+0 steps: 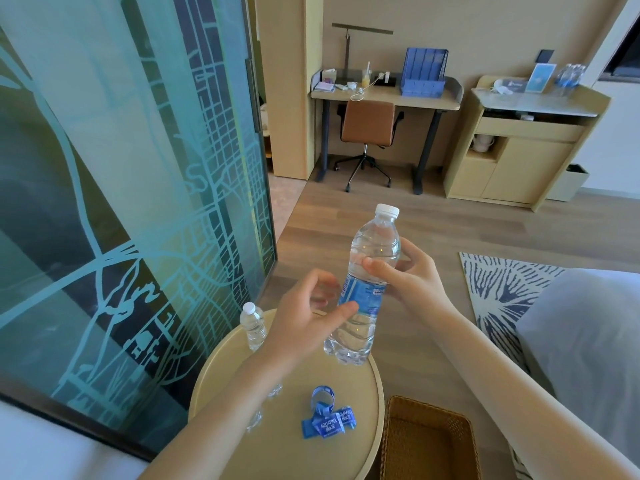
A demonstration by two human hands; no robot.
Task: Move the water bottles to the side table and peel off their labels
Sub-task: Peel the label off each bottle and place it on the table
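Wood flooring runs back to a desk (pixel 388 95) with a brown chair (pixel 368 124) and a pale cabinet (pixel 519 150), on whose top more bottles (pixel 569 77) stand. Close by, a round side table (pixel 207 386) sits beside a patterned glass wall (pixel 121 202), with a wicker basket (pixel 429 441) just off its right edge. Above the table's far edge, the right hand (pixel 405 271) grips a water bottle (pixel 374 244), which tilts slightly, white cap up. The thumb lies across the front just above the blue label (pixel 365 294) and the fingers wrap round behind. The left hand (pixel 298 323) reaches in from the left with its thumb tip touching the label's lower part. Its other fingers are loosely curled and spread, just short of the bottle. A bare bottle (pixel 254 327) stands upright at the tabletop's far left edge. Peeled blue labels (pixel 329 419) lie crumpled together near the tabletop's middle. Parts of further clear bottles show beside the left forearm, mostly hidden by it.
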